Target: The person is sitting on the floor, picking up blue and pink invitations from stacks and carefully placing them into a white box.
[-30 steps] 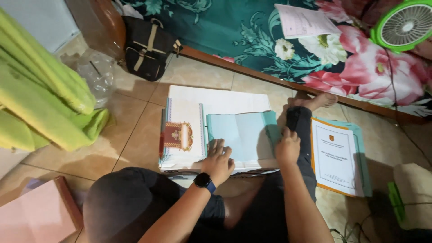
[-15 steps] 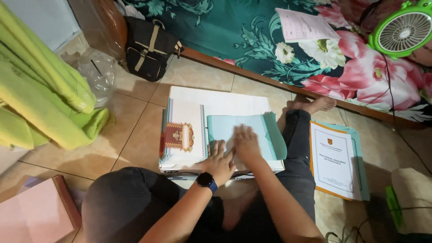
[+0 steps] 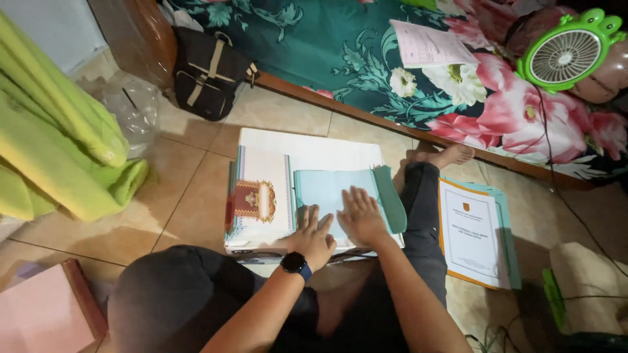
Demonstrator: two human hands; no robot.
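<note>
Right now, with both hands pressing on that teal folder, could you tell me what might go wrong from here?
1. The teal folder lies flat under the left hand and right hand, with its flap curled up at the right edge; pressing could crease it.
2. The white box rests partly on the person's lap, so it might tip or slide.
3. The document stack lies on the floor beside the right leg and could be kicked or scuffed.

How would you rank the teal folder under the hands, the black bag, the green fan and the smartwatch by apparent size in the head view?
1. Teal folder, though the hands hide part of it.
2. Black bag, close behind it.
3. Green fan, farther away, so its rank is unsure.
4. Smartwatch, clearly smallest.
</note>
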